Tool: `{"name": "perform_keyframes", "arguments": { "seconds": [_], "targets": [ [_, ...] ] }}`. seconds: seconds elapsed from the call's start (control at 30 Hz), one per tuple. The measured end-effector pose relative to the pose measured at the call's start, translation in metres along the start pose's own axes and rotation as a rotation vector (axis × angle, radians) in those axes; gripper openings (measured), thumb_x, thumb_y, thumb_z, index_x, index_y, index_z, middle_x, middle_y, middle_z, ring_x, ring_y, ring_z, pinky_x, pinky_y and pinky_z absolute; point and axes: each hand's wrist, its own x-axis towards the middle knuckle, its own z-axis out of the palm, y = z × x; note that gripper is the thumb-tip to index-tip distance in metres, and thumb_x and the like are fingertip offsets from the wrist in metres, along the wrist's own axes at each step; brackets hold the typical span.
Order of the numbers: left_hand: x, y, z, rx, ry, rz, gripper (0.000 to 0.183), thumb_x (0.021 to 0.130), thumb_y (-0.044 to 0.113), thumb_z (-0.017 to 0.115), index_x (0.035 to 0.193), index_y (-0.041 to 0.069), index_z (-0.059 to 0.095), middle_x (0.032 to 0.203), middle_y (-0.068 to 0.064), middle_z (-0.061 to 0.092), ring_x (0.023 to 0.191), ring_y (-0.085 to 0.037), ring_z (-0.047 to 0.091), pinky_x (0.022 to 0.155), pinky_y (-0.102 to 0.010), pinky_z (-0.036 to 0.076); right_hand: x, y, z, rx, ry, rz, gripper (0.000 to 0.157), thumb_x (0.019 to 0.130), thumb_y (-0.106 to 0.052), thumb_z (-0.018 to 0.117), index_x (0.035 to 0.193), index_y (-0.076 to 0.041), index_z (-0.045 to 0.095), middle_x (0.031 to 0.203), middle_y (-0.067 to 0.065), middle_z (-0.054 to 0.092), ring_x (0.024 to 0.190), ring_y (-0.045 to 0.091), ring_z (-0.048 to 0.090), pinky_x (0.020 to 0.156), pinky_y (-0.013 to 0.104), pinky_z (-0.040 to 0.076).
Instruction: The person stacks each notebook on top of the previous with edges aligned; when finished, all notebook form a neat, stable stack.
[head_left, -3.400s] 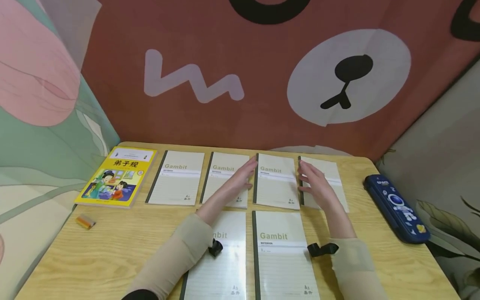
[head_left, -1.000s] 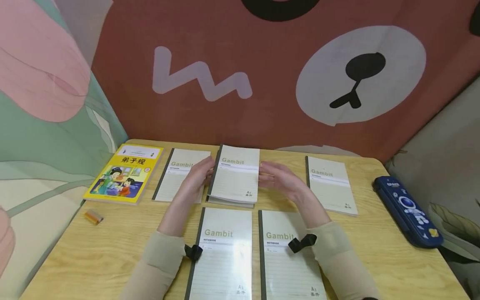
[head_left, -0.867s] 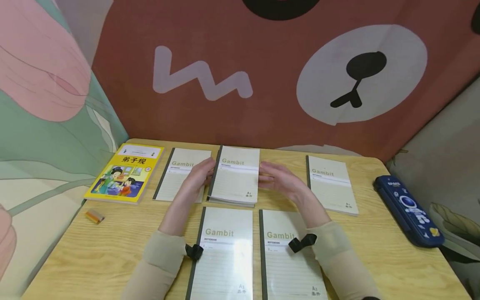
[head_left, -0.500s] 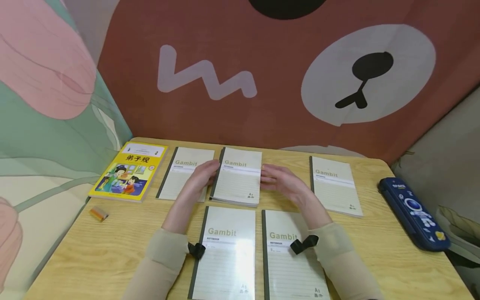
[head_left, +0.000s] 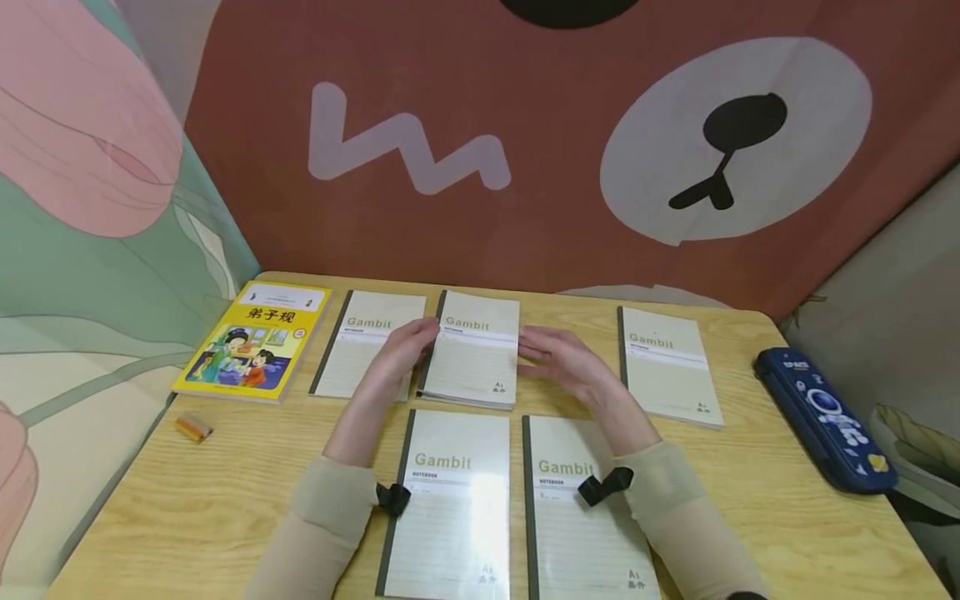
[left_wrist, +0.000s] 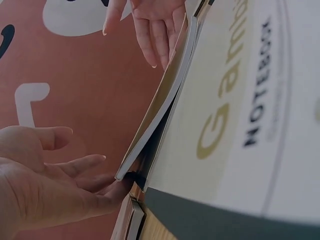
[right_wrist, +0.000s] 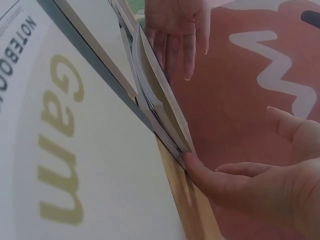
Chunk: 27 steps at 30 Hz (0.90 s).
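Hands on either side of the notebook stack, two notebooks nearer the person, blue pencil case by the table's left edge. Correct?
Not quite: the blue pencil case lies by the right edge of the table, as the head view shows. The rest stands: left hand and right hand on either side of the notebook stack, two notebooks nearer the person.

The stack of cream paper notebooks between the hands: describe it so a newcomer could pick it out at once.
On the pale wooden table, look along the far row, beside the reddish-brown backdrop. Between the bare left hand and right hand is a dark-spined stack of cream Gambit notebooks. Unlike the other cream notebooks, it shows a second notebook's edge beneath its top one.
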Motion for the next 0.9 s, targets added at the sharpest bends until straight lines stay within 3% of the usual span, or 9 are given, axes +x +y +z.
{"name": "perform_keyframes", "arguments": {
  "seconds": [0.9],
  "targets": [
    [-0.0026, -0.0008, 0.0017, 0.077, 0.011, 0.003, 0.057, 0.108, 0.033, 0.048, 0.159, 0.008, 0.037, 0.168, -0.011, 0.035, 0.16, -0.03, 0.025, 0.132, -0.047, 0.022, -0.0004, -0.0002, 0.0041, -0.047, -0.004, 0.007, 0.063, 0.109, -0.024, 0.049, 0.158, 0.007, 0.025, 0.164, 0.026, 0.034, 0.156, 0.038, 0.03, 0.124, 0.059, 0.036]
  ]
}}
